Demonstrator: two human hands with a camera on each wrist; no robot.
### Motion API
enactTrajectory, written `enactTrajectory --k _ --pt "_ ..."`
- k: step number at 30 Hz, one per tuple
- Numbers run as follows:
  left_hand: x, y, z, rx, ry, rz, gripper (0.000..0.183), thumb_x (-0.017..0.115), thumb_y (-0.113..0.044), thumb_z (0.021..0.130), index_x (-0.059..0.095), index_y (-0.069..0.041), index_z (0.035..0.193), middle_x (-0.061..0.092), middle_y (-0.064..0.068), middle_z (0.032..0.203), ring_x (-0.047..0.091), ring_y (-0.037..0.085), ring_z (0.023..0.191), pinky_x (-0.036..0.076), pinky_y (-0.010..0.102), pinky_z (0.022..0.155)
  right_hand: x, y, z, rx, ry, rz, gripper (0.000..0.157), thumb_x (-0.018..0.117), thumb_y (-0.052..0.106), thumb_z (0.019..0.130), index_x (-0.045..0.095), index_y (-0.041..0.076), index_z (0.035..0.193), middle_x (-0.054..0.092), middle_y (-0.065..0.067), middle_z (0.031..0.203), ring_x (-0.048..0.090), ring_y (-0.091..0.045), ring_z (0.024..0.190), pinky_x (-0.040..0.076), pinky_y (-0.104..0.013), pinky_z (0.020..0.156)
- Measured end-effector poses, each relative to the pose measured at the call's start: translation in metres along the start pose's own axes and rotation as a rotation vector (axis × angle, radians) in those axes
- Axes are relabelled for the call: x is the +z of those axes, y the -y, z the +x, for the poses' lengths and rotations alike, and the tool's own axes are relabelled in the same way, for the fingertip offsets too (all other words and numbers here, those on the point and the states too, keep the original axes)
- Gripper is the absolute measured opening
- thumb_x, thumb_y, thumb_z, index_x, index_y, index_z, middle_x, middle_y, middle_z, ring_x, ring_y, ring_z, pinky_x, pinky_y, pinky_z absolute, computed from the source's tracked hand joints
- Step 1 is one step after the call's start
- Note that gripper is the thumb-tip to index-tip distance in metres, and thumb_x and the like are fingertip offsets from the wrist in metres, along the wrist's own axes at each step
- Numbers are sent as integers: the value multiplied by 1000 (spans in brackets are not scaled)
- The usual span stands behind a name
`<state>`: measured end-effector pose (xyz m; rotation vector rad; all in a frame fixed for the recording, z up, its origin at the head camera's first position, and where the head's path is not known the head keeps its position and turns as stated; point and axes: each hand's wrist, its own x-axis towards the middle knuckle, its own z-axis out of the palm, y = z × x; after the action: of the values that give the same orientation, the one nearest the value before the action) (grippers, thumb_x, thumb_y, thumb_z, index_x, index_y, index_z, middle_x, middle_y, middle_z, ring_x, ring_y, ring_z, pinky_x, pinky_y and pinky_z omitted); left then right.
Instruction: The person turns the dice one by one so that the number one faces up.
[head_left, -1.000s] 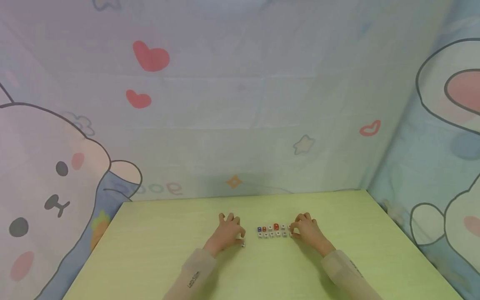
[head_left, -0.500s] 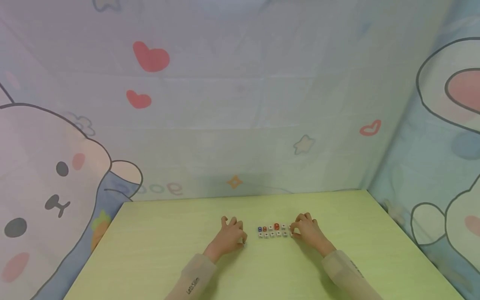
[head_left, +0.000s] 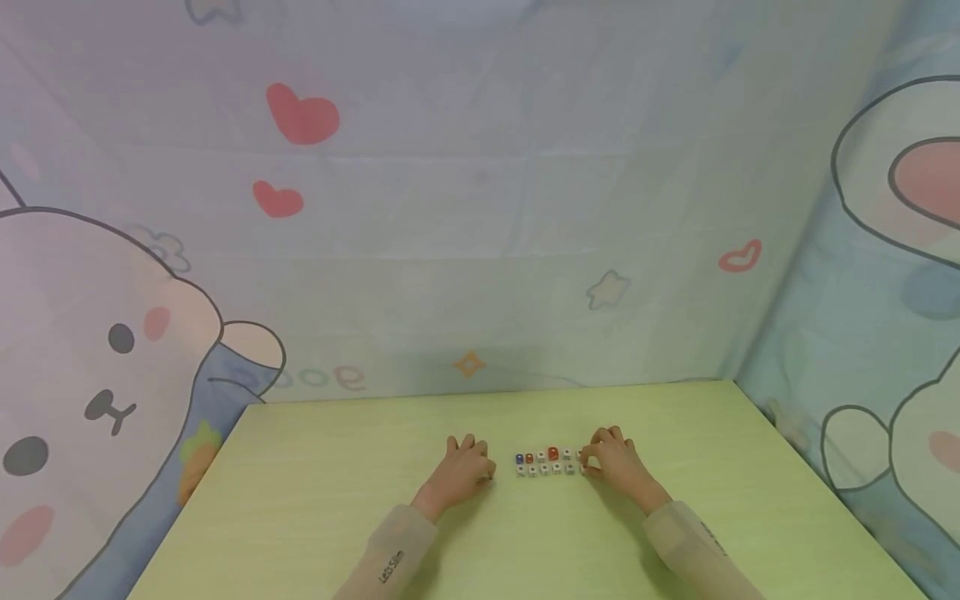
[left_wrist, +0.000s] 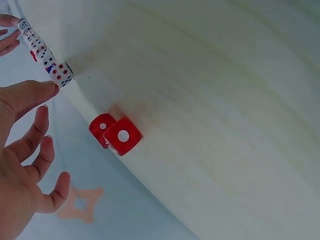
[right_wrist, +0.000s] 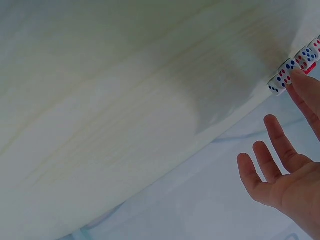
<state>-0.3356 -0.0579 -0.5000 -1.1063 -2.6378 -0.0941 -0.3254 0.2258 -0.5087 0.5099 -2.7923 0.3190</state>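
Two short rows of dice stand between my hands in the head view. The front row [head_left: 544, 470] shows white dice; in the back row are a blue die [head_left: 519, 458], a small red die [head_left: 529, 458] and a larger red die [head_left: 553, 453] among white ones. My left hand [head_left: 460, 473] pinches a white die [left_wrist: 62, 75] at the thumb tip, just left of the rows; its other fingers spread apart. At the right end, my right hand [head_left: 618, 467] holds thumb and index finger against an end white die [right_wrist: 286, 69], its remaining fingers loosely bent.
Two red dice, a nearer one [left_wrist: 123, 136] and one partly behind it [left_wrist: 100, 126], lie on the table beside my left hand in the left wrist view. The pale yellow-green table [head_left: 315, 483] ends at a printed cloth backdrop [head_left: 420, 250].
My left hand has closed on the loose white die and shifted slightly right and away from me with it, toward the rows. My right hand and the rows have stayed put.
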Motion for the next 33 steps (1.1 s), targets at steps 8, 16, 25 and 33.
enactTrajectory --k 8,16,25,33 --pt "2 -2 5 -37 15 18 5 71 -20 74 68 -19 78 50 -4 78 27 12 71 18 33 67 5 -4 1 18 19 12 9 73 18 71 69 20 79 54 -4 93 41 -24 92 33 -36 65" --pt "10 -2 10 -55 29 31 7 71 -24 73 65 -19 71 46 -5 71 29 12 70 25 37 71 5 -4 1 10 12 10 9 73 17 71 68 20 79 54 -5 93 42 -25 91 34 -38 64" --pt "17 -9 25 -70 -5 88 10 71 -24 73 65 -18 67 48 -3 69 33 13 69 33 46 76 4 -3 -1 21 15 46 10 73 15 70 69 18 80 53 -4 91 40 -23 88 32 -36 64" --pt "23 -8 42 -121 19 90 6 70 -23 73 68 -18 73 51 -2 73 37 15 73 35 50 80 5 -3 0 32 16 40 10 73 16 70 70 19 79 53 -3 90 40 -22 88 32 -36 64"
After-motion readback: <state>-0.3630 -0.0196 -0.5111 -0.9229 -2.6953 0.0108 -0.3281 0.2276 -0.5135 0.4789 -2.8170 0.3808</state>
